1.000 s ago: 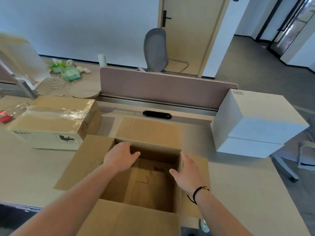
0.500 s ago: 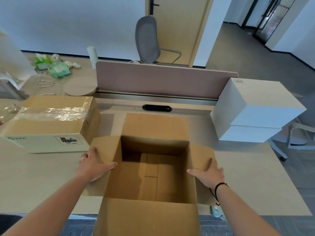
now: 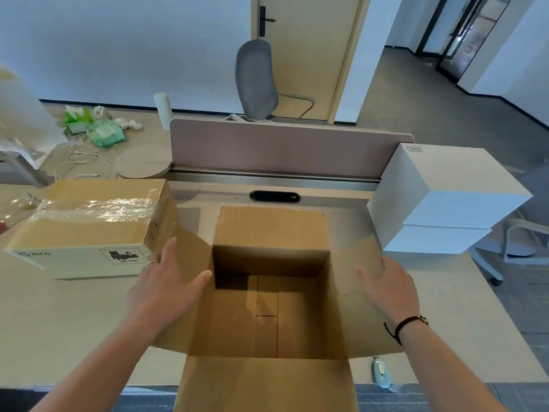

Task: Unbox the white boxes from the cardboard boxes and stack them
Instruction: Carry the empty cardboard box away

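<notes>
While both hands lie flat on its side flaps, the scene reads as follows, near to far.

Open cardboard box (image 3: 269, 310): centre of the desk (image 3: 59, 322), all four flaps folded out, interior showing only the bottom seam.

Left hand (image 3: 165, 288): at 9 o'clock of the box opening, fingers straight and spread, palm resting on the left flap; it grasps nothing.

Right hand (image 3: 386, 288): at 3 o'clock of the opening, fingers extended on the right flap; it grasps nothing. A dark cord bracelet sits on the wrist.

Small pale blue device (image 3: 381, 373): at 5 o'clock of the box, by the desk's near edge.

Sealed cardboard box (image 3: 89, 227): at 10 o'clock, taped shut, just beside the left hand.

White boxes (image 3: 445, 200): two stacked at 2 o'clock, apart from the right hand.

Divider panel (image 3: 282, 150): at 12 o'clock, behind the desk.

Grey chair (image 3: 257, 78): beyond the divider, before a door.
</notes>
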Available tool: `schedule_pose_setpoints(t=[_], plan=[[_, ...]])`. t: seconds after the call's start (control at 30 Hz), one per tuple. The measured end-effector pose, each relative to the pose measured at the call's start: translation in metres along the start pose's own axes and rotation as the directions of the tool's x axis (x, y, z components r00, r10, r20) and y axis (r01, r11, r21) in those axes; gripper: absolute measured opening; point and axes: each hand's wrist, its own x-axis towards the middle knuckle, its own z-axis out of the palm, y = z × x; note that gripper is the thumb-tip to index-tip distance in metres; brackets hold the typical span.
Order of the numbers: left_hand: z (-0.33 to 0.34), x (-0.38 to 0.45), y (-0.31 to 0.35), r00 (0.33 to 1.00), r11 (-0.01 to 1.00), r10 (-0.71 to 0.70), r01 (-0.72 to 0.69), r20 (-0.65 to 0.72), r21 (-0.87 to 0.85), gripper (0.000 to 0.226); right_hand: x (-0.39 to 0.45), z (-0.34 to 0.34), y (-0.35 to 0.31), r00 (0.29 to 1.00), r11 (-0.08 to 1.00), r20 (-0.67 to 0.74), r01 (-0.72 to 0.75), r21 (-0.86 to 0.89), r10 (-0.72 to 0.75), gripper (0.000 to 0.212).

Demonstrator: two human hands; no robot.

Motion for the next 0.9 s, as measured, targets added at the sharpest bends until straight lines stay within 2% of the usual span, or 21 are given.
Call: schedule_pose_setpoints(t=[0.07,0.13,0.2,0.27,0.33,0.43,0.53,0.6,0.73,0.8,0.9], plan=[[-0.005,-0.016,0.015,0.991,0.986,0.131,-0.13,0.005,-0.099,0.1,-0.011,0.004,-0.015,0.992,0.992,0.02,0.125,-0.012,-0.125,0.05],[-0.005,-0.03,0.03,0.969,0.944,0.247,-0.234,0.025,-0.232,0.092,-0.025,0.013,-0.029,0.968,0.97,0.065,0.24,0.035,-0.242,0.049],[0.004,-0.038,0.039,0.935,0.905,0.333,-0.282,0.119,-0.317,0.084,-0.039,0.028,-0.037,0.937,0.95,0.16,0.297,0.1,-0.31,0.046],[0.027,-0.034,0.032,0.899,0.917,0.363,-0.297,0.245,-0.268,0.083,-0.048,0.051,-0.034,0.897,0.935,0.264,0.334,0.123,-0.355,0.053],[0.054,-0.025,0.016,0.873,0.941,0.337,-0.312,0.351,-0.128,0.09,-0.053,0.074,-0.023,0.869,0.935,0.353,0.352,0.054,-0.347,0.065],[0.086,-0.017,-0.012,0.87,0.919,0.318,-0.38,0.378,0.102,0.102,-0.059,0.096,-0.006,0.834,0.901,0.452,0.413,-0.134,-0.315,0.072],[0.099,-0.016,-0.025,0.868,0.868,0.339,-0.437,0.363,0.235,0.1,-0.064,0.107,0.009,0.821,0.789,0.475,0.506,-0.348,-0.317,0.065],[0.101,-0.015,-0.026,0.871,0.869,0.334,-0.432,0.36,0.239,0.096,-0.063,0.109,0.013,0.824,0.762,0.463,0.52,-0.387,-0.327,0.066],[0.102,-0.012,-0.026,0.868,0.88,0.341,-0.43,0.361,0.202,0.094,-0.061,0.105,0.013,0.812,0.785,0.469,0.525,-0.329,-0.346,0.065],[0.098,-0.011,-0.029,0.867,0.902,0.349,-0.413,0.355,0.124,0.094,-0.06,0.098,0.014,0.811,0.83,0.46,0.505,-0.237,-0.362,0.064],[0.085,-0.009,-0.04,0.889,0.927,0.344,-0.373,0.303,0.043,0.077,-0.057,0.08,0.019,0.828,0.884,0.406,0.459,-0.092,-0.387,0.061]])
